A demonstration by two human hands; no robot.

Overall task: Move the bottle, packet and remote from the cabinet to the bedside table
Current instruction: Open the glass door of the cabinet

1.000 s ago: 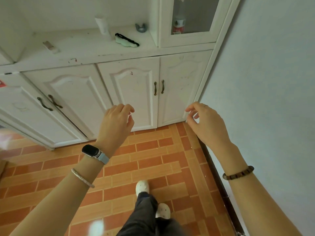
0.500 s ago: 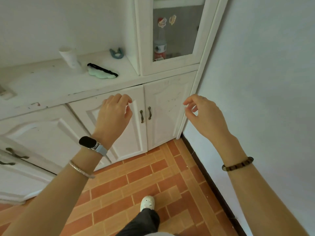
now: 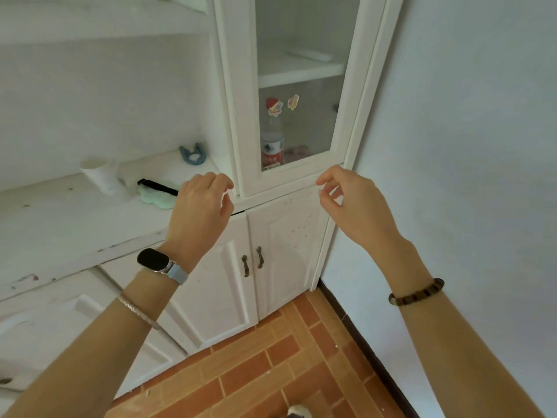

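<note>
Both hands hang empty before the cabinet's closed glass door (image 3: 297,86): the left hand (image 3: 202,212) loosely curled at its lower left corner, the right hand (image 3: 352,203) half-pinched at its lower right. Behind the glass stands the bottle (image 3: 272,140).

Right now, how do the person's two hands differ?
The left hand hangs in front of the counter edge with fingers curled down; the right hand is at the glass door's lower right corner, thumb and forefinger nearly pinched. The left wrist wears a watch, the right a bead bracelet. Both hold nothing.
</note>
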